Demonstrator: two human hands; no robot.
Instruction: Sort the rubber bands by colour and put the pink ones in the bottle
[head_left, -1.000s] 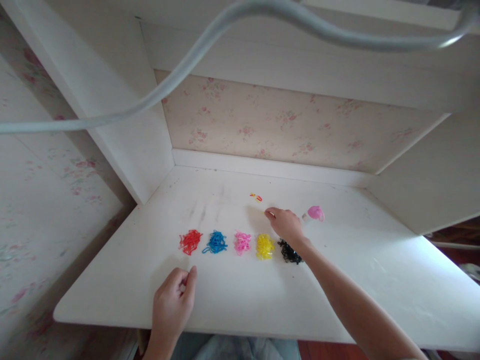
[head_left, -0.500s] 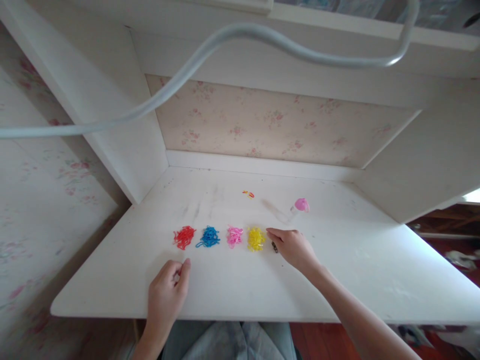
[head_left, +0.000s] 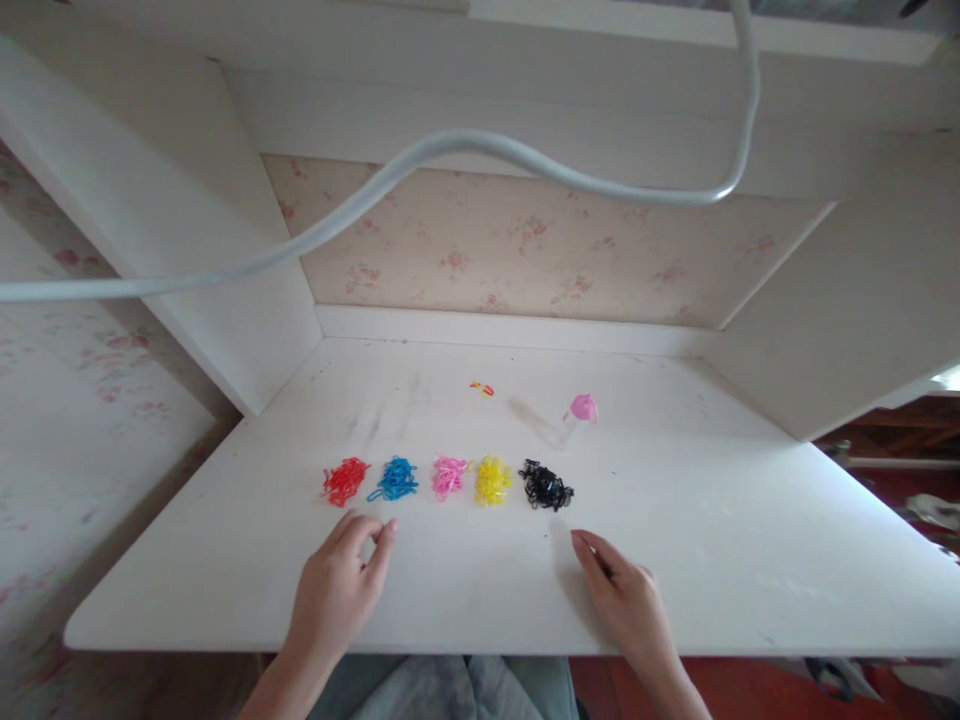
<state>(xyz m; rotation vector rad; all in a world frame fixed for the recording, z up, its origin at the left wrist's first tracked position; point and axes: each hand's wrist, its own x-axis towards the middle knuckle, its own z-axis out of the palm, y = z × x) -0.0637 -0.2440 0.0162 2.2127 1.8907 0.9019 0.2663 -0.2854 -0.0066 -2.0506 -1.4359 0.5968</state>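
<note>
Five small piles of rubber bands lie in a row on the white desk: red [head_left: 346, 482], blue [head_left: 396, 479], pink [head_left: 449, 477], yellow [head_left: 493, 481] and black [head_left: 547, 485]. My left hand [head_left: 341, 583] is just in front of the red and blue piles, its fingers loosely bent and the thumb slightly apart, nothing visible in it. In front of the black pile is my right hand [head_left: 621, 592], apart from it. Its thumb and forefinger are pressed together, and whatever they may hold cannot be made out.
Farther back lie a few red and yellow bands [head_left: 482, 389] and a clear tube with a pink top [head_left: 584, 408]. A thick white cable [head_left: 465, 145] crosses the upper view. White side panels and a papered back wall [head_left: 495, 250] enclose the desk [head_left: 450, 580].
My right hand has moved back toward me from beside the yellow pile, uncovering the black pile. My left hand has opened slightly. The whole view has shifted a little.
</note>
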